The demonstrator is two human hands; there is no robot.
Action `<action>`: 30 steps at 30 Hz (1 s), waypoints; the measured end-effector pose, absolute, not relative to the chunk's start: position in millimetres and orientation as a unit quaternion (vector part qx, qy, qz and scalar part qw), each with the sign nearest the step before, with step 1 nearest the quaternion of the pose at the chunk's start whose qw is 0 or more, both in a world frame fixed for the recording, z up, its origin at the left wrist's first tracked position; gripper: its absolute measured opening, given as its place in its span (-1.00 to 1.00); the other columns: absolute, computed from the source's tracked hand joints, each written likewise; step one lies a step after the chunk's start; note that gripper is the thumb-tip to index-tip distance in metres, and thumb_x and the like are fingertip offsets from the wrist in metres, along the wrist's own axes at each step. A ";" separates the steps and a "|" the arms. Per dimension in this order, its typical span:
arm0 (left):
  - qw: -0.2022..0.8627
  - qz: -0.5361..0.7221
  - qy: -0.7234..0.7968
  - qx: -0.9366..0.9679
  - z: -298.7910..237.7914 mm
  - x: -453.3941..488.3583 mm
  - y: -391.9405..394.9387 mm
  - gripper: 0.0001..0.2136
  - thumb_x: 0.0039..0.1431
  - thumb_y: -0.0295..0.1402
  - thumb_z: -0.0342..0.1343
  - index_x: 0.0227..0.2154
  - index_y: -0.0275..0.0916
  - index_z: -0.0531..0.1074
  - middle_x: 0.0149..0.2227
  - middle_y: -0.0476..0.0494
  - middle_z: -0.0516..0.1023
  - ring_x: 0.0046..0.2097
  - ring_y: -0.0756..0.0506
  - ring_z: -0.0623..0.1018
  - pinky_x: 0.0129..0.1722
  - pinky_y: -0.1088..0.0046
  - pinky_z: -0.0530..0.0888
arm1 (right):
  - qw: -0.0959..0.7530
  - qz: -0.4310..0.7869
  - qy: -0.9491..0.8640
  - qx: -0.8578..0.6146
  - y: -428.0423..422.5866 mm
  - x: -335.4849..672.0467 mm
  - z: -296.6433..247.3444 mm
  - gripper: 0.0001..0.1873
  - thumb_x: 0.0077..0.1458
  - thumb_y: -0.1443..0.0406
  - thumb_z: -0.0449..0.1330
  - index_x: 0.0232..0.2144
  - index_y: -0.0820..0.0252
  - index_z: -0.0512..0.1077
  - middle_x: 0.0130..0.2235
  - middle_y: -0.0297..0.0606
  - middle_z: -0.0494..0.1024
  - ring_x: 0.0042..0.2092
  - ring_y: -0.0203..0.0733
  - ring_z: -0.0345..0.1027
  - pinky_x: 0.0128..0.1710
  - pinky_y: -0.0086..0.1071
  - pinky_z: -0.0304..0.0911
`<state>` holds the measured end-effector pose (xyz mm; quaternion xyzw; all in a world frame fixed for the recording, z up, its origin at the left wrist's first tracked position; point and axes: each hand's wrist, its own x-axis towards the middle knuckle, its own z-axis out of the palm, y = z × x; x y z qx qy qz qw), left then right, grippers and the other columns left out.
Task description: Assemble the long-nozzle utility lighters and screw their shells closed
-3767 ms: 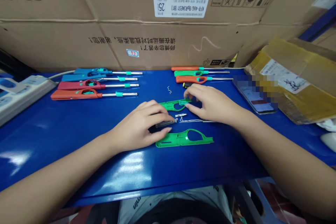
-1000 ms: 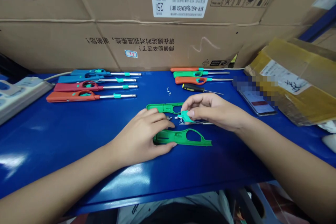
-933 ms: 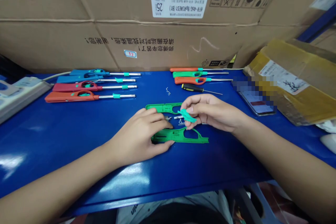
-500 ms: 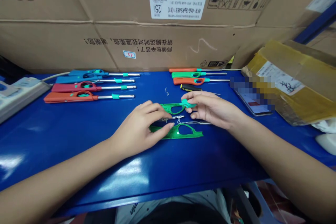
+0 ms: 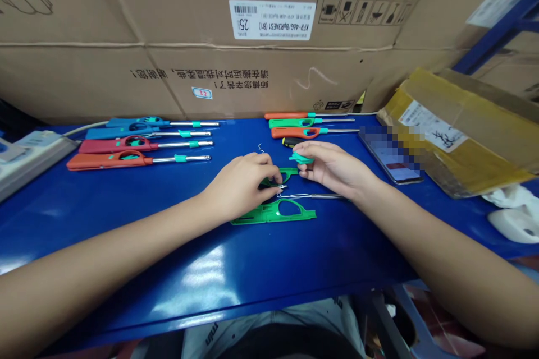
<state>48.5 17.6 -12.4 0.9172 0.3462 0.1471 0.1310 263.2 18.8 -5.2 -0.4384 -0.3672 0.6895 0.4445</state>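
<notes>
My right hand (image 5: 334,165) pinches a small turquoise plastic trigger (image 5: 301,158) between thumb and fingers. To its left, my left hand (image 5: 242,185) has its thumb and forefinger closed on a small metal part (image 5: 282,186), mostly hidden by the fingertips. White wires (image 5: 290,196) run from near that part toward a metal tube (image 5: 328,196) under my right wrist. One green lighter shell half (image 5: 272,213) lies on the near side of my left fingers. A second green shell half (image 5: 291,171) is behind them, partly covered.
Several assembled lighters (image 5: 115,160) lie at the left, near a power strip (image 5: 37,148). More lighters (image 5: 295,132) and a screwdriver (image 5: 290,141) lie behind my hands. At right are a phone (image 5: 389,158) and a yellow-taped carton (image 5: 442,134). Cardboard (image 5: 202,67) backs the blue table (image 5: 269,269).
My left hand has shifted right and its fingers have closed on the small metal part. My right hand still holds the turquoise trigger. The camera view has moved slightly.
</notes>
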 end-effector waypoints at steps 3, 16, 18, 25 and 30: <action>0.117 0.149 0.333 0.924 -12.5 51.9 17.2 -0.93 0.25 -0.38 0.24 -0.23 -0.20 0.60 -0.23 -0.12 0.55 -0.14 -0.15 0.54 -0.09 0.29 0.46 | 0.448 0.688 -0.368 -0.436 19.2 262.4 -6.7 -0.82 -0.17 0.34 0.44 -0.43 0.24 0.55 -0.48 -0.42 0.49 -0.48 -0.42 0.33 -0.43 -0.46 0.33; 0.051 0.233 0.305 0.922 10.0 53.1 -17.9 -0.90 0.32 -0.38 0.16 -0.23 -0.27 0.55 -0.34 -0.10 0.61 -0.30 -0.12 0.56 -0.29 0.34 0.45 | 0.431 0.675 -0.435 -0.412 16.5 273.0 4.2 -0.84 -0.04 0.33 0.42 -0.33 0.24 0.63 -0.29 -0.30 0.60 -0.37 -0.40 0.42 -0.36 -0.52 0.43; 0.062 0.245 0.278 0.927 13.5 52.6 -29.8 -0.89 0.35 -0.38 0.13 -0.21 -0.27 0.54 -0.30 -0.09 0.63 -0.25 -0.12 0.58 -0.20 0.30 0.47 | 0.408 0.674 -0.459 -0.411 14.9 275.8 8.2 -0.81 0.02 0.31 0.40 -0.26 0.24 0.64 -0.28 -0.29 0.60 -0.38 -0.41 0.43 -0.35 -0.55 0.43; 0.141 0.291 0.263 0.909 9.4 45.4 -59.9 -0.90 0.31 -0.41 0.20 -0.15 -0.25 0.53 -0.22 -0.02 0.65 -0.18 -0.03 0.60 -0.09 0.42 0.49 | 0.348 0.698 -0.484 -0.397 9.8 276.3 10.3 -0.75 0.03 0.27 0.42 -0.20 0.25 0.62 -0.25 -0.29 0.62 -0.34 -0.39 0.51 -0.25 -0.51 0.50; 0.124 0.306 0.273 0.903 -7.6 32.0 -53.0 -0.89 0.28 -0.44 0.22 -0.15 -0.25 0.56 -0.24 -0.05 0.64 -0.18 -0.02 0.60 -0.10 0.47 0.51 | 0.242 0.684 -0.542 -0.423 7.0 272.5 9.2 -0.70 -0.01 0.25 0.44 -0.20 0.24 0.60 -0.29 -0.28 0.63 -0.32 -0.32 0.53 -0.22 -0.42 0.51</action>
